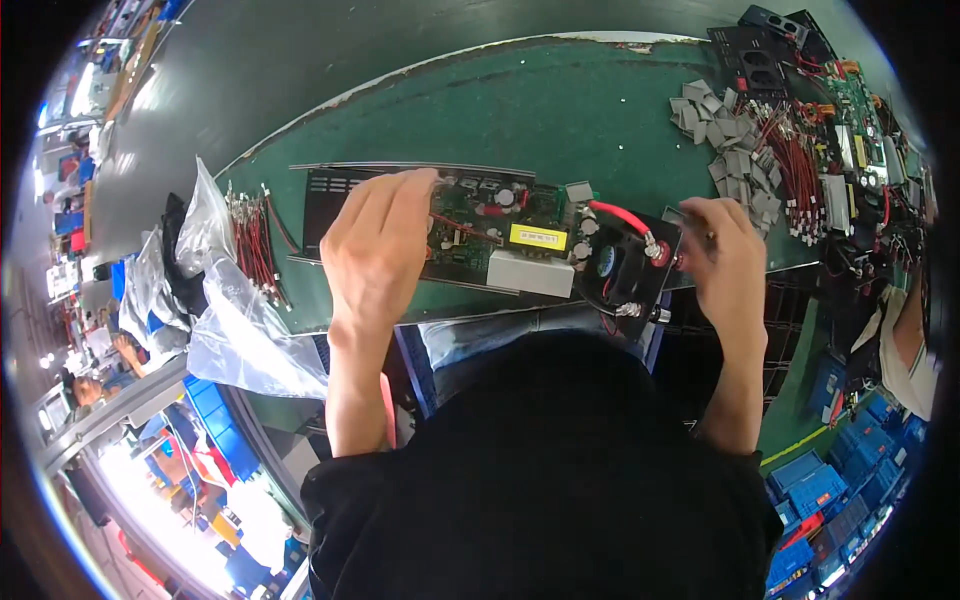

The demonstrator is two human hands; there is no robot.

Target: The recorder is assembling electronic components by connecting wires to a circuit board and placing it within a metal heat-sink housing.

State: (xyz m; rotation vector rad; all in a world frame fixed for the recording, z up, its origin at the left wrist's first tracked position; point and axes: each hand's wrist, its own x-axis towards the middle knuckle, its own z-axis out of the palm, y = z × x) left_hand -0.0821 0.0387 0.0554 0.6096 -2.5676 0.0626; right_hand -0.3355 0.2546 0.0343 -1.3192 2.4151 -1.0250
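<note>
A long green circuit board [465, 235] with a yellow transformer [538, 237] lies along a black metal housing [322, 200] in front of me. Over the board's left part arches my left hand [375, 235], fingers curled down on it; their tips are partly hidden. At the other end stands a black end panel [672, 245] with a fan [608, 262], joined to the board by a thick red cable [625, 215]. My right hand [732, 255] has its fingers bent around that panel's outer edge, close to the red terminal [657, 252].
Grey clips [740, 150] are heaped at the right, beside bundled red-black wires [790, 170] and more boards [850, 100]. At left lie another wire bundle [255, 245] and clear plastic bags [245, 320]. Blue bins [810, 485] sit lower right.
</note>
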